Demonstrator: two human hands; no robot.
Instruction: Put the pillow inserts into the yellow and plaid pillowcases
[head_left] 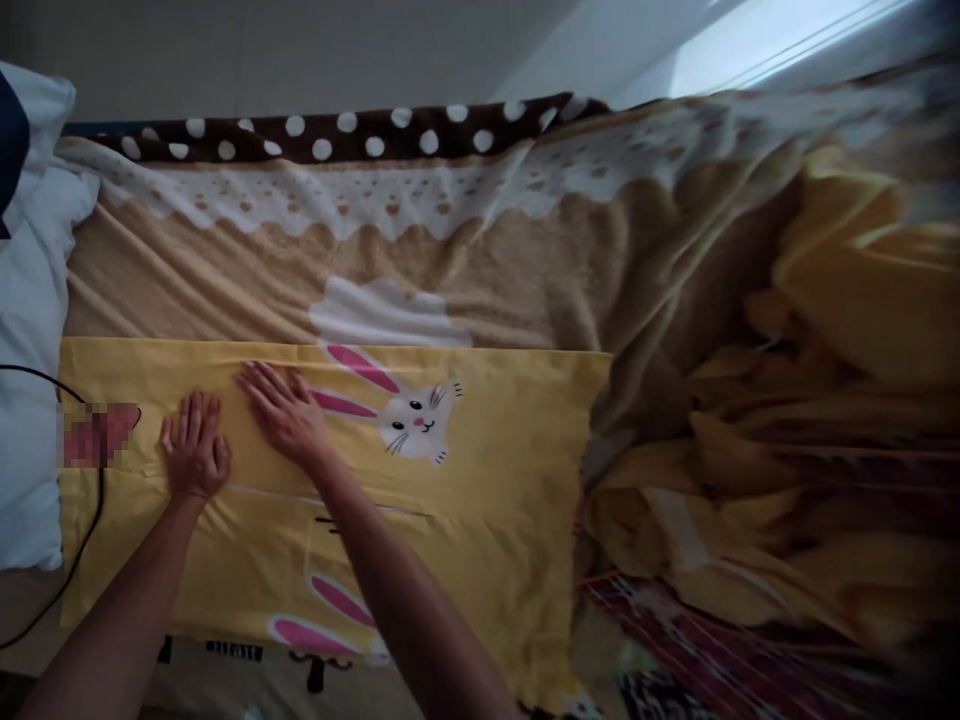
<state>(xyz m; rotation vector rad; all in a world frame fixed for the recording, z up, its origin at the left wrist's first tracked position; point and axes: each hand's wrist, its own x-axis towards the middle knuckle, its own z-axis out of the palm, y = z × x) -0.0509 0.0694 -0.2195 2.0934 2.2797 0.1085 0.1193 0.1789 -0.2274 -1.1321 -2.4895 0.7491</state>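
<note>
A yellow cloth (510,440) printed with white rabbits lies spread over the bed, with soft wrinkles near my hands. My left hand (196,455) rests flat on its left part, fingers spread and pointing to the far side. Farther to the right, my right hand (286,415) also presses flat on the cloth, beside the pink ears of a rabbit print (416,420). Neither hand holds anything. A thin pale line runs across the cloth below my right hand, partly hidden by my forearm.
Beneath lies a tan blanket (525,275) with a brown polka-dot edge (360,135). White pillows (30,350) are at the left, with a black cable (97,510) curving past them. Crumpled yellow fabric (862,260) and a dark red cloth (690,640) lie at the right.
</note>
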